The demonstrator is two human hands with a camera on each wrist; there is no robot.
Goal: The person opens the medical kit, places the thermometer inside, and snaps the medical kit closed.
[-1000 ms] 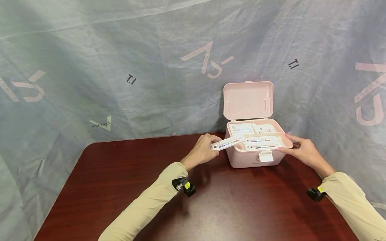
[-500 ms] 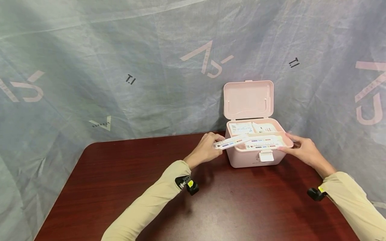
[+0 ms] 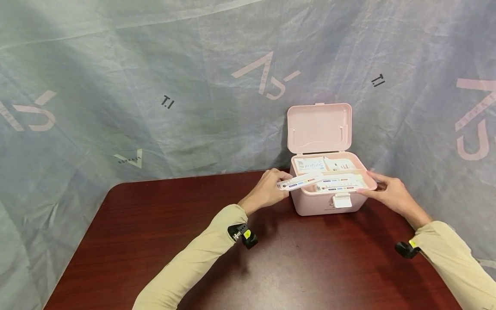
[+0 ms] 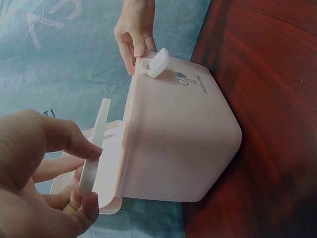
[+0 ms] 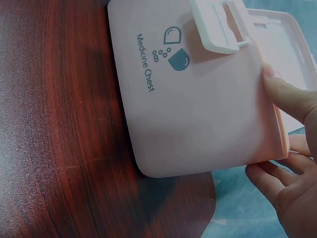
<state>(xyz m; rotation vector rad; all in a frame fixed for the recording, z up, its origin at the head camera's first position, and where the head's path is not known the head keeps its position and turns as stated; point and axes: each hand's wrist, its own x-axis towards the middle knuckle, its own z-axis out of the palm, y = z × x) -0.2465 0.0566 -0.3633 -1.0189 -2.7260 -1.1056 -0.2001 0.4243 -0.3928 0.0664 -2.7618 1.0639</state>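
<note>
My left hand [image 3: 269,189] pinches a flat white thermometer [image 3: 297,182] with coloured marks between thumb and fingers. Its far end reaches over the left rim of a pink medicine box [image 3: 319,206]. Edge-on, the thermometer [image 4: 95,146] shows as a thin white bar in the left wrist view. My right hand [image 3: 387,194] grips the box's right rim, thumb on the front side and fingers around the end wall. Similar white marked strips [image 3: 337,185] lie in the front compartment. The box's lid [image 3: 319,129] stands raised behind it.
A packet marked "Surgical" [image 3: 309,165] and another white packet [image 3: 339,165] fill the rear compartments. The white latch [image 3: 342,201] hangs at the front. The box stands near the back edge of a dark red wooden table [image 3: 174,224], before a grey-green cloth [image 3: 193,86].
My left hand has shifted slightly to the right with the thermometer, bringing it further over the box. The right hand and the box have stayed in place.
</note>
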